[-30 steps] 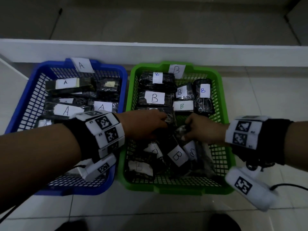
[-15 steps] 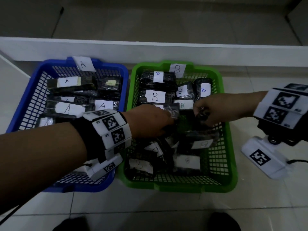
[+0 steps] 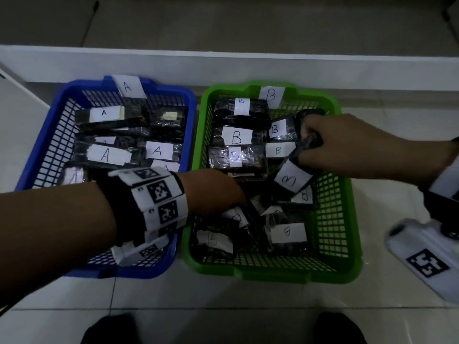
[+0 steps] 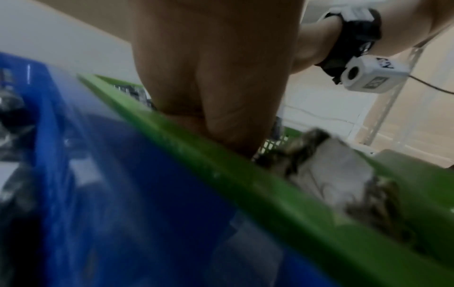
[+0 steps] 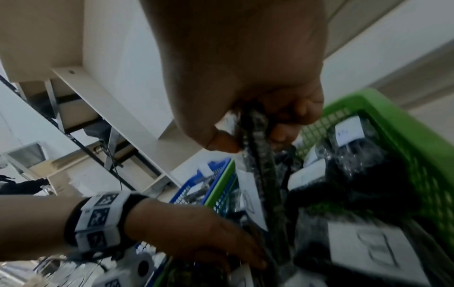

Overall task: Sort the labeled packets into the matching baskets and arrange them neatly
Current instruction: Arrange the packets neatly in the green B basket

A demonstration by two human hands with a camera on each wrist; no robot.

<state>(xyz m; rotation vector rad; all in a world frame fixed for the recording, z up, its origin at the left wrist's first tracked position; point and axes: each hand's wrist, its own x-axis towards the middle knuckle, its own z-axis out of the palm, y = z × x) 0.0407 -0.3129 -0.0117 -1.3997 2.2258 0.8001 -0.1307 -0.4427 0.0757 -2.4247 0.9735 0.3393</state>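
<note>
The blue basket (image 3: 37, 155) on the left holds black packets with A labels (image 3: 105, 155). Beside it, the green basket (image 3: 273, 273) holds B packets, rowed at the back (image 3: 236, 137) and loose in a pile near me (image 3: 288, 232). My right hand (image 3: 310, 145) pinches the top edge of a black B packet (image 3: 291, 178), which hangs tilted over the basket's right middle; the pinch (image 5: 255, 126) also shows in the right wrist view. My left hand (image 3: 238, 199) reaches into the near pile, its fingers (image 5: 255, 260) lying straight on the packets.
A low white ledge (image 3: 223, 65) runs behind both baskets. Tiled floor surrounds them, and my shoes (image 3: 106, 328) are at the near edge. White shelving (image 5: 110, 108) stands off to the left in the right wrist view.
The packet my left hand held now lies in the back rows, and that hand has drawn back to the near pile. My right hand has risen slightly, a B packet dangling from it.
</note>
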